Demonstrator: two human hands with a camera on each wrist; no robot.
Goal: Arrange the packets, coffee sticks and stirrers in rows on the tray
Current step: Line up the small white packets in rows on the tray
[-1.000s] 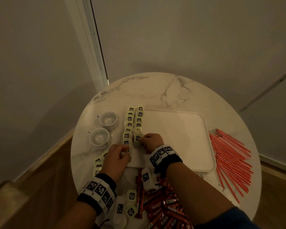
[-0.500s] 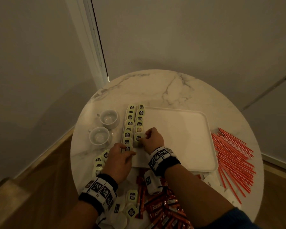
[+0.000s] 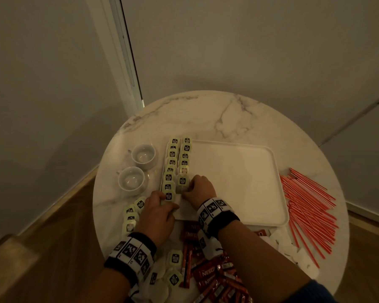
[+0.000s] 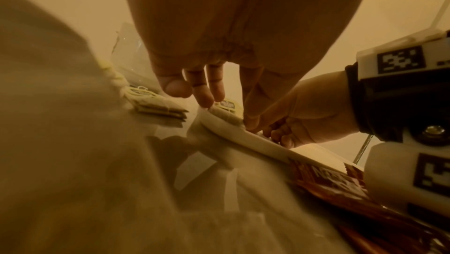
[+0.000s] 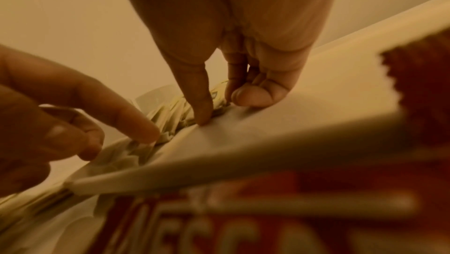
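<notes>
**Both hands at the near left corner of the tray**

Your right hand (image 3: 200, 189) sits on the white tray (image 3: 239, 178), fingers curled in a grip that pinches the nearest tea packet (image 3: 182, 182) of the second row. Your left hand (image 3: 157, 217) rests at the tray's near left edge, fingers fairly straight, fingertips (image 4: 205, 102) touching the last packet of the first row (image 3: 169, 196); its grip holds nothing. Two rows of packets (image 3: 177, 158) run along the tray's left side. Loose packets (image 3: 131, 217) lie on the tabletop (image 3: 206, 119) left of your wrist, red coffee sticks (image 3: 214, 278) lie near you, and red stirrers (image 3: 309, 211) are fanned out right of the tray. Two white cups (image 3: 138, 169) stand just left of the tray
</notes>
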